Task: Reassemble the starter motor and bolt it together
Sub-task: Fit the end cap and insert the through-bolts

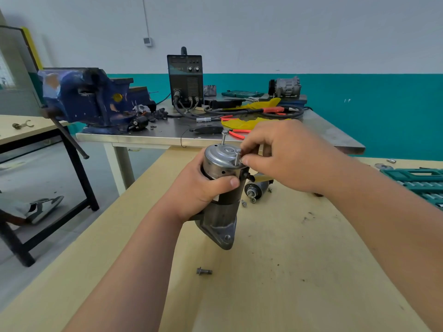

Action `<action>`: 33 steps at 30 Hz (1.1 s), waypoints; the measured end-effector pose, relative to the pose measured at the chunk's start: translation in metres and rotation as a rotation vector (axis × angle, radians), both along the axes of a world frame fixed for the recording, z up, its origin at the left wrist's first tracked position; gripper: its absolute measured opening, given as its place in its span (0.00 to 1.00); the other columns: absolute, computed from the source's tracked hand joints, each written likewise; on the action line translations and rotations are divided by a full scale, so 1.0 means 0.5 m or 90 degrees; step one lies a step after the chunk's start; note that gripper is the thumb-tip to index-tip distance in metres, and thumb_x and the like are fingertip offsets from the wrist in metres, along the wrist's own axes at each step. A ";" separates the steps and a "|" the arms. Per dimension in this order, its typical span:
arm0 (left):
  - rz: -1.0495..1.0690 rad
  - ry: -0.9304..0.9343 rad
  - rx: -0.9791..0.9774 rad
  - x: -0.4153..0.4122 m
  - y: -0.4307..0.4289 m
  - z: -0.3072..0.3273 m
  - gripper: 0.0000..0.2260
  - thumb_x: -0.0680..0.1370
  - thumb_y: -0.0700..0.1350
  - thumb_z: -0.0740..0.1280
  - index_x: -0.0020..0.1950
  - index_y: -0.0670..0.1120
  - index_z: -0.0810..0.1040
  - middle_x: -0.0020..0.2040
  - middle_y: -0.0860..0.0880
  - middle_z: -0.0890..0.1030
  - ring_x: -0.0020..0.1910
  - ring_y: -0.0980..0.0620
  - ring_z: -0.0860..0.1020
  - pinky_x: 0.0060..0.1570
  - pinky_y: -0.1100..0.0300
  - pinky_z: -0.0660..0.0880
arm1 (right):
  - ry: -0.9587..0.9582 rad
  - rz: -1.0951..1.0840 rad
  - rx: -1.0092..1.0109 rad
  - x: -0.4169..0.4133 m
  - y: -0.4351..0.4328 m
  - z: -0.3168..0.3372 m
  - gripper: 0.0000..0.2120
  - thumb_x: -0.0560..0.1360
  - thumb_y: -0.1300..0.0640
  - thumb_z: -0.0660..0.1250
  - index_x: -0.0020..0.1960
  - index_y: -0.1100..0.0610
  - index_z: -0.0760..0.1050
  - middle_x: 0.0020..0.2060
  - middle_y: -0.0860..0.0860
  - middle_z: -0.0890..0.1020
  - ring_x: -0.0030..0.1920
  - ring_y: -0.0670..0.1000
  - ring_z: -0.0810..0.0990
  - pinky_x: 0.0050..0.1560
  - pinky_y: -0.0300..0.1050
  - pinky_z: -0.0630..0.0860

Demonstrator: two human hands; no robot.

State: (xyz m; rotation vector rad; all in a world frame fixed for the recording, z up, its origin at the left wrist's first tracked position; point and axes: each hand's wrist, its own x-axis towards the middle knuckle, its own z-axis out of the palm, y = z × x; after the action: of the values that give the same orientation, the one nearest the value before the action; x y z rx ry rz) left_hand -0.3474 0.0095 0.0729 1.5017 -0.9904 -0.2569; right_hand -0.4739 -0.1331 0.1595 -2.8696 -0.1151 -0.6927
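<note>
The starter motor (221, 188) stands upright above the wooden bench (287, 271), silver end cap on top and cast mounting nose pointing down. My left hand (203, 190) grips its body from the left, thumb across the front. Two long through bolts stick up from the cap: the far bolt (224, 137) stands free, and my right hand (275, 152) pinches the near bolt (237, 158) at the cap's right edge. A solenoid (255, 189) lies on the bench just behind the motor. A loose flange bolt (204, 271) lies in front of it.
Small screws (244, 203) lie near the solenoid. A green socket case (417, 183) sits at the right edge. Behind is a metal table (167, 134) with a blue vise (91, 99), a welder (185, 79), red pliers (238, 134) and cables. A side table (14, 133) stands left.
</note>
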 end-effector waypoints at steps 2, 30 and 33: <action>-0.002 -0.002 0.001 -0.001 0.001 0.000 0.31 0.62 0.53 0.76 0.64 0.52 0.74 0.57 0.50 0.83 0.58 0.50 0.80 0.59 0.53 0.76 | 0.037 0.006 0.013 0.003 -0.001 0.007 0.05 0.77 0.51 0.67 0.50 0.44 0.81 0.35 0.34 0.73 0.40 0.25 0.70 0.34 0.29 0.62; -0.005 0.000 0.003 -0.003 0.000 0.002 0.33 0.63 0.53 0.76 0.66 0.47 0.74 0.58 0.47 0.82 0.58 0.48 0.80 0.60 0.51 0.76 | 0.107 0.001 -0.214 0.002 0.015 0.041 0.07 0.80 0.49 0.60 0.48 0.46 0.76 0.36 0.41 0.75 0.37 0.41 0.73 0.32 0.35 0.61; 0.004 -0.005 0.005 -0.006 0.003 0.002 0.32 0.63 0.54 0.76 0.65 0.49 0.74 0.57 0.48 0.83 0.58 0.49 0.80 0.59 0.53 0.76 | 0.114 0.005 -0.197 -0.002 0.014 0.045 0.07 0.79 0.51 0.62 0.51 0.48 0.79 0.39 0.43 0.77 0.39 0.43 0.75 0.33 0.34 0.63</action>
State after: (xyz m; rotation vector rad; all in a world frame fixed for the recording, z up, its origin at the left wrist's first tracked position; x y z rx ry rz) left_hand -0.3504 0.0109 0.0737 1.5134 -0.9922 -0.2512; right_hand -0.4748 -0.1261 0.1821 -3.2073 -0.2259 -0.4462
